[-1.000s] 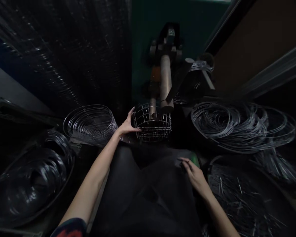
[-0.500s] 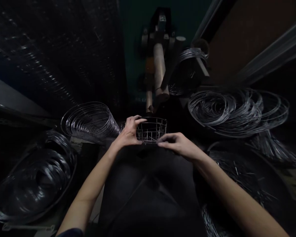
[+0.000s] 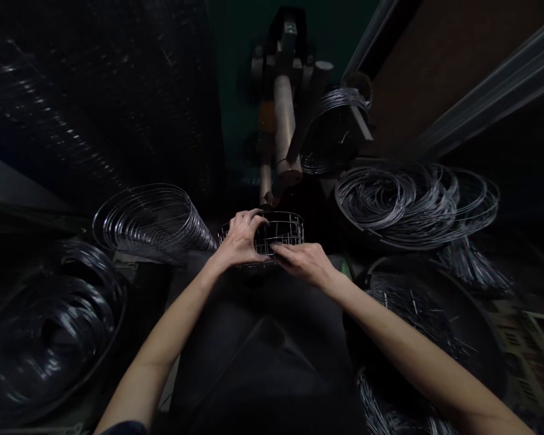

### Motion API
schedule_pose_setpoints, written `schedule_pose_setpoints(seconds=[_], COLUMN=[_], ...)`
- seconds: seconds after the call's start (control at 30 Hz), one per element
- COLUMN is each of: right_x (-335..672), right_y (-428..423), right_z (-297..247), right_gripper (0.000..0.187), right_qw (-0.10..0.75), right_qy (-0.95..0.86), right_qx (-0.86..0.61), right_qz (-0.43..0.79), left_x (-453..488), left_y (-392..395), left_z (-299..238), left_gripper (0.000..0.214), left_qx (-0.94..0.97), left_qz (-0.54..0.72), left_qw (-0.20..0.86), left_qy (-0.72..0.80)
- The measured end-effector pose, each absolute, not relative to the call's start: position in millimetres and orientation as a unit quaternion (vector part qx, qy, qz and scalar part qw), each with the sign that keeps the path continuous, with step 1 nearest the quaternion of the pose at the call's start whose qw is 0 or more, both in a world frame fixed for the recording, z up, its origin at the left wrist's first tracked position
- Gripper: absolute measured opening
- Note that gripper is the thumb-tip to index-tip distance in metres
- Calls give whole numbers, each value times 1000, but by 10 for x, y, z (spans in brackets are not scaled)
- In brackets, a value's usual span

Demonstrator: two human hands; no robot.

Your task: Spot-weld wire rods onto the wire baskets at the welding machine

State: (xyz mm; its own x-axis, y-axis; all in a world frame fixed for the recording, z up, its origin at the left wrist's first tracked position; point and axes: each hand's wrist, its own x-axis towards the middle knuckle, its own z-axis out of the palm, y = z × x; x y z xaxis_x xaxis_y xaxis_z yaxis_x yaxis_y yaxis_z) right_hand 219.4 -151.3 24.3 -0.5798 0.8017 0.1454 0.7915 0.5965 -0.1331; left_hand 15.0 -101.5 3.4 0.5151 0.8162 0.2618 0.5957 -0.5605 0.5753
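A small round wire basket (image 3: 283,226) sits in front of me, just below a metal cylinder of a machine (image 3: 283,130). My left hand (image 3: 242,238) is wrapped over the basket's left rim, fingers curled on the wire. My right hand (image 3: 301,261) reaches in from the right, fingers pressed together at the basket's near side. Whether they pinch a short wire piece I cannot make out. My dark apron (image 3: 263,338) fills the space between my arms.
A stack of wire rings (image 3: 154,220) leans at the left, and a larger dark coil (image 3: 49,332) lies lower left. Loose wire hoops (image 3: 412,202) spread at the right above a round tray of short wire pieces (image 3: 430,326). More rings hang on a holder (image 3: 335,130).
My right hand rose from my lap to the basket's near side. My left hand shifted from the basket's side onto its rim. The basket came down from the machine's cylinder toward me.
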Motion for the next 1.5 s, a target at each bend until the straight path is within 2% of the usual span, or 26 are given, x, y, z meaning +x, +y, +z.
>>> schedule_pose_setpoints(seconds=[0.37, 0.97, 1.33, 1.5], right_x=[2287, 2307, 2299, 2262], right_y=[-1427, -1150, -1109, -947], right_z=[361, 400, 403, 329], right_gripper=[31, 31, 34, 29], right_qw=[72, 78, 60, 102], right_qy=[-903, -906, -896, -871], right_qx=[-422, -417, -439, -481], right_qz=[22, -19, 17, 9], left_x=[115, 119, 99, 107], left_y=[-984, -735, -627, -442], left_z=[1, 142, 172, 202], left_gripper=[33, 39, 44, 45], left_qx=[861, 844, 837, 826], left_qz=[277, 251, 242, 243], left_qw=[205, 222, 248, 253], left_qy=[374, 418, 423, 441])
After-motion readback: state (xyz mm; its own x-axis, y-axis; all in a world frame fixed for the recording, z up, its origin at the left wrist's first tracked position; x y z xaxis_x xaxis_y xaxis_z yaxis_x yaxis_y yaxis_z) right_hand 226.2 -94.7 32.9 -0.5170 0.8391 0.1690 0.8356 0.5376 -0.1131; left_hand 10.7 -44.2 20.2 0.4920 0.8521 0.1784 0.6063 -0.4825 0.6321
